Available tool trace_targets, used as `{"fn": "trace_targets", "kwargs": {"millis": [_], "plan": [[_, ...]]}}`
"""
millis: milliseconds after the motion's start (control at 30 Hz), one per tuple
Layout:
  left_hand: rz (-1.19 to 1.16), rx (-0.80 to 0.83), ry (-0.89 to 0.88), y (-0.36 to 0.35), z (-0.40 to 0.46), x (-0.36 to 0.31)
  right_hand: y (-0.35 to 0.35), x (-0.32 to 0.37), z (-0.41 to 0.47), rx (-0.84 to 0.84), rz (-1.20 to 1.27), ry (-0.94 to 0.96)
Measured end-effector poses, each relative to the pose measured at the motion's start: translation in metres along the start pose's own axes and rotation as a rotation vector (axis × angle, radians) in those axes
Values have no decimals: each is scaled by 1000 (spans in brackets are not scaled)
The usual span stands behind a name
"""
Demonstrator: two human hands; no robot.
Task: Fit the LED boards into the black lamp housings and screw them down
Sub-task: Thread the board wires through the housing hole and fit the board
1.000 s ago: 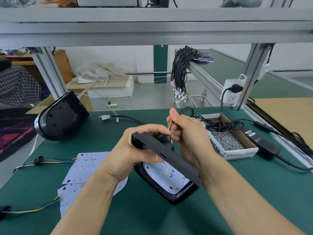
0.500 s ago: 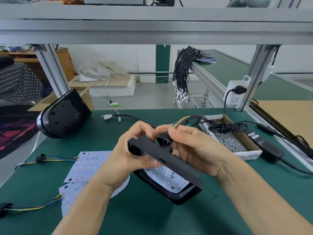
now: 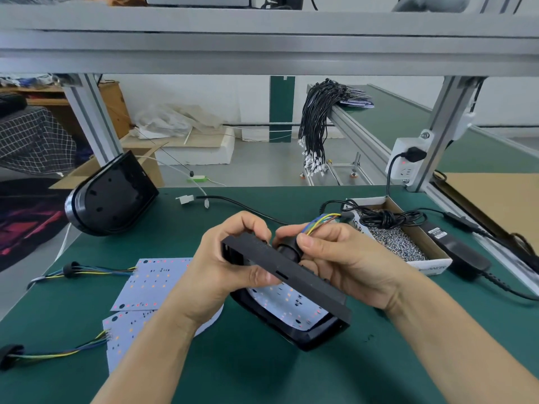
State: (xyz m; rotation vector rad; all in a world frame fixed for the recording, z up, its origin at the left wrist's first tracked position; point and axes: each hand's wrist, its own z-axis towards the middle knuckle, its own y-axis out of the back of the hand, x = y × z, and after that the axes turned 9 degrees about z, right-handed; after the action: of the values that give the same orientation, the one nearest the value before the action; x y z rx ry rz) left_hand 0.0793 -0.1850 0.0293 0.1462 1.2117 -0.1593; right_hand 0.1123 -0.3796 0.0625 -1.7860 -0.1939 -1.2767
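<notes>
Above the desk (image 3: 379, 374), the left hand (image 3: 221, 275) grips the black lamp housing (image 3: 291, 290), LED board (image 3: 291, 304) inside; the right hand (image 3: 344, 263) pinches its coloured wires (image 3: 323, 221). A cardboard box (image 3: 431, 249) holds screws (image 3: 393, 240).

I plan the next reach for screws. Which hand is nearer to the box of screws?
Right. The right hand pinches the wires beside the box of screws; the left hand grips the housing farther away, across from it.
</notes>
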Motion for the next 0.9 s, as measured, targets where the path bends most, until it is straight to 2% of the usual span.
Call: {"fn": "trace_targets", "kwargs": {"millis": [167, 467, 667, 767, 900], "plan": [[41, -59, -14, -2, 0, -5, -7, -2, 1, -49, -40, 29], [65, -132, -54, -8, -7, -4, -7, -4, -4, -99, -125, -45], [162, -43, -133, -15, -3, -12, -8, 7, -6, -117, -181, -32], [182, -53, -104, -16, -2, -13, -9, 14, -6, -126, -187, -27], [162, -54, -97, -13, -1, -13, -5, 14, -6, -123, -327, 48]]}}
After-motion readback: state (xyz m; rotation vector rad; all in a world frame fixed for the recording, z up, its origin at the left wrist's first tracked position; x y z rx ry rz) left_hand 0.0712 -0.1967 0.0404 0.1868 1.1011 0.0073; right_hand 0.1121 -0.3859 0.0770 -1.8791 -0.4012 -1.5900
